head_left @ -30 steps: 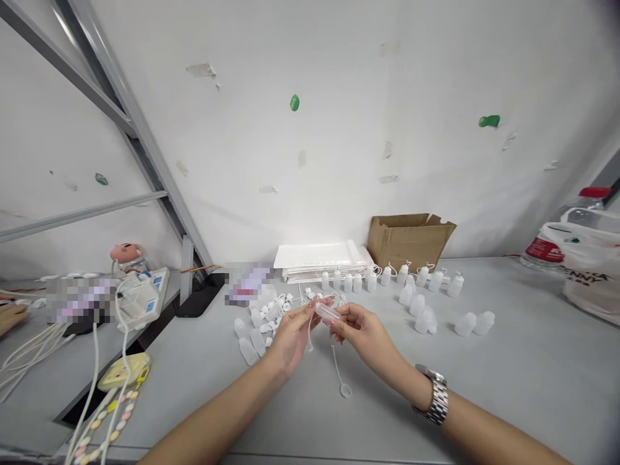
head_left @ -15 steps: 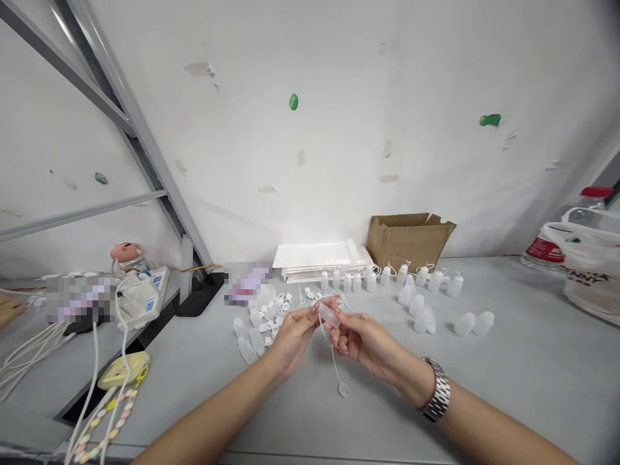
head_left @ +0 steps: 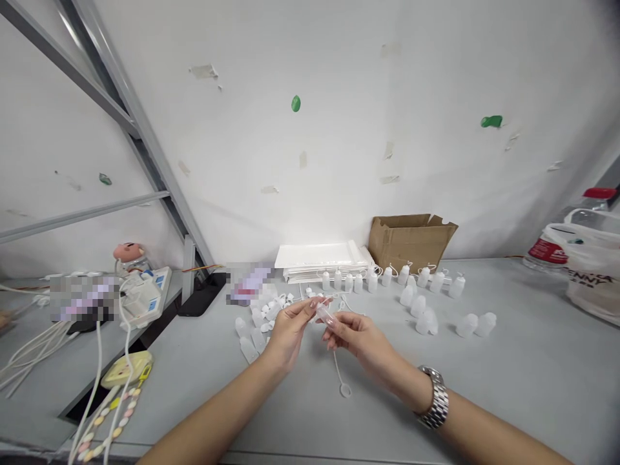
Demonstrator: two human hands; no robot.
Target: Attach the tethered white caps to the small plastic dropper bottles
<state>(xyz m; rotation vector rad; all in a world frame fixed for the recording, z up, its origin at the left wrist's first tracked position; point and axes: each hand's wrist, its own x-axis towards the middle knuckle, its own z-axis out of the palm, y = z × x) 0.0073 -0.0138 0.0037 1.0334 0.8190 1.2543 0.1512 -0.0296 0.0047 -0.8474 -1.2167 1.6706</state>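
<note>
Above the grey table, a small translucent plastic bottle (head_left: 325, 315) is held between my two hands. My left hand (head_left: 291, 330) pinches its far left end with thumb and fingers, which partly hide that end. Thumb and fingers of my right hand (head_left: 357, 334) are closed on the nearer end. A thin white strap (head_left: 338, 368) hangs below the hands and ends in a ring (head_left: 345, 390); its upper end is hidden behind my fingers. Left of my left hand lie several open bottles (head_left: 248, 349) and a scatter of small white caps (head_left: 274, 309).
Several capped bottles (head_left: 372, 283) stand in a row before a stack of white sheets (head_left: 314, 255) and a cardboard box (head_left: 407, 242). More translucent bottles (head_left: 426, 321) stand to the right. Cables (head_left: 99, 361) and a power strip (head_left: 148, 300) lie left; a plastic bag (head_left: 593, 271) sits far right.
My right thumb and fingers have shifted along the bottle and cover more of it. The strap and ring still hang below, and the whole view has shifted slightly.
</note>
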